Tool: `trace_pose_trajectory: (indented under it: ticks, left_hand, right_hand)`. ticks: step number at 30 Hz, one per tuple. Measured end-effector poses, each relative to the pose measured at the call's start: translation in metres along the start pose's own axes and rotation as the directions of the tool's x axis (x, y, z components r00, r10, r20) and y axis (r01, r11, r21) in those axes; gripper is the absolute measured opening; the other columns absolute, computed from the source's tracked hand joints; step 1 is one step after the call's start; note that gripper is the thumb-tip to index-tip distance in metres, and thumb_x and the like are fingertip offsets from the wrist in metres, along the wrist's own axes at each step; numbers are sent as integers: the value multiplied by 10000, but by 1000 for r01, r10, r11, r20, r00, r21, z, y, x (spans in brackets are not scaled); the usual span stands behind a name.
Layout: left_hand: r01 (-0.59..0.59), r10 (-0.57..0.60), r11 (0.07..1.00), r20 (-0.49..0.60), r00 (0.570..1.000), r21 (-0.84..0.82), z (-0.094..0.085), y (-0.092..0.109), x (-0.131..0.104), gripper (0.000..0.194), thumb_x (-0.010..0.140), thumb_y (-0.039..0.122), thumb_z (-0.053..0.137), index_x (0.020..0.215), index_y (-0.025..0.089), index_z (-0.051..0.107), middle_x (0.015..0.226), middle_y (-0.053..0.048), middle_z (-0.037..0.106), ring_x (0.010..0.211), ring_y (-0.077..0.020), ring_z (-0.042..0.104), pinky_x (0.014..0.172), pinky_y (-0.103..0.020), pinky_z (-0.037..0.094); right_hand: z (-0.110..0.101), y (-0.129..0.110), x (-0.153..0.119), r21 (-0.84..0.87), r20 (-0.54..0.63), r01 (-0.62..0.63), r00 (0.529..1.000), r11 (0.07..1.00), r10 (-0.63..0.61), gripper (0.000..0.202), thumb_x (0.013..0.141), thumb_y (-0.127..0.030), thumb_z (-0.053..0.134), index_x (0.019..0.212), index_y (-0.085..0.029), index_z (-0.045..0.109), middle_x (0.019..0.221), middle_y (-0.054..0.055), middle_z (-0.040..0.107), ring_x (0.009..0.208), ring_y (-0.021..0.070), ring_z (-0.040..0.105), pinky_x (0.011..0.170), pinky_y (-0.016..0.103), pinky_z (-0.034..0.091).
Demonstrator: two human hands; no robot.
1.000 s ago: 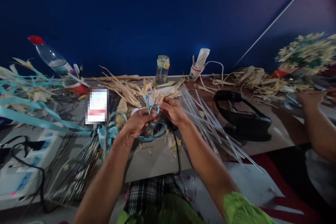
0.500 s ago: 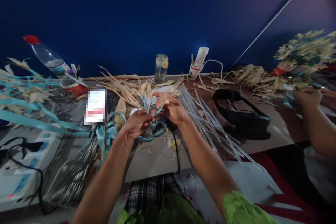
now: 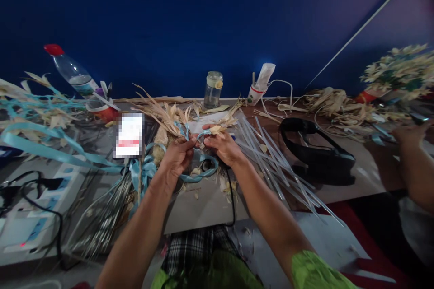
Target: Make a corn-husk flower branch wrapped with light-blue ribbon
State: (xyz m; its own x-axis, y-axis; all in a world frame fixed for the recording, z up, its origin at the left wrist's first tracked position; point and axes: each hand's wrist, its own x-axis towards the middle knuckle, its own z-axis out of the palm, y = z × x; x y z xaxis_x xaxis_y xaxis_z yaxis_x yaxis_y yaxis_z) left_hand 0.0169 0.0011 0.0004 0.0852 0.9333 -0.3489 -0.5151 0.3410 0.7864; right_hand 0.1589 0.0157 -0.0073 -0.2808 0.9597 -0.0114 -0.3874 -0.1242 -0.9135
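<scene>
1. Ribbon, light blue, runs up from a loop lying on the tabletop into both hands, which meet just above it at the middle of the view.
2. The left hand has its fingers pinched together on the ribbon strand and a dried husk strip.
3. The right hand is clamped on the same bundle from the other side, thumb and forefinger closed at the husk's tip.
4. The ribbon looks soft, light and smooth, so it would likely slip unless pinched flat close to the wrap.
5. The husk seems dry, thin and brittle; it is best held near its base, not by the frayed end.
6. Clear plastic sticks lie fanned just right of the hands, and a glass jar stands behind.
7. Another person's hand works at the far right, well apart.
</scene>
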Motion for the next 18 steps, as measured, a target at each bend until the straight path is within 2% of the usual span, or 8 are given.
trace_pose_trajectory:
  ticks: [3,6,9,12,15,18]
  left_hand:
    - [2,-3,999,23,1000,39,0,-1,0,319,486,219,793,720,94,615,510,28,556,364,16,353,350,-100,226]
    - [8,-15,997,98,995,74,0,-4,0,277,523,230,783,671,97,590,520,23,562,358,19,339,350,-113,221]
    - [12,-21,999,173,985,53,0,-5,-1,248,557,226,769,652,100,577,524,23,563,353,22,328,368,-121,258]
    - [46,-53,998,191,980,41,1,-3,-2,252,539,217,776,654,96,588,514,20,561,353,22,327,360,-114,253]
    - [80,-89,995,184,979,55,2,-1,-4,264,509,209,788,659,90,607,507,13,560,359,21,333,340,-99,221]
    - [105,-116,991,164,980,78,4,-1,-5,255,512,207,786,667,93,618,514,11,562,366,19,340,338,-94,214]
  right_hand:
    - [7,-1,1,89,-127,88,989,992,-77,252,605,-287,719,753,-178,546,542,-69,474,473,54,413,480,199,342]
    - [5,1,6,171,-195,68,980,983,-34,257,583,-287,734,710,-168,544,497,-71,456,438,53,391,437,203,314]
    - [-1,4,8,289,-116,-24,991,957,60,310,567,-265,741,809,-173,570,518,-62,502,497,85,480,480,219,391]
    - [-4,6,8,424,2,-141,988,894,155,325,596,-264,722,865,-185,557,526,-63,510,552,109,526,528,244,452]
    - [-4,6,8,488,74,-259,964,833,256,274,624,-245,695,847,-163,559,453,-79,431,523,107,501,519,240,459]
    - [-5,4,8,462,94,-303,951,834,294,197,642,-226,665,796,-149,569,383,-93,329,451,98,425,464,219,419]
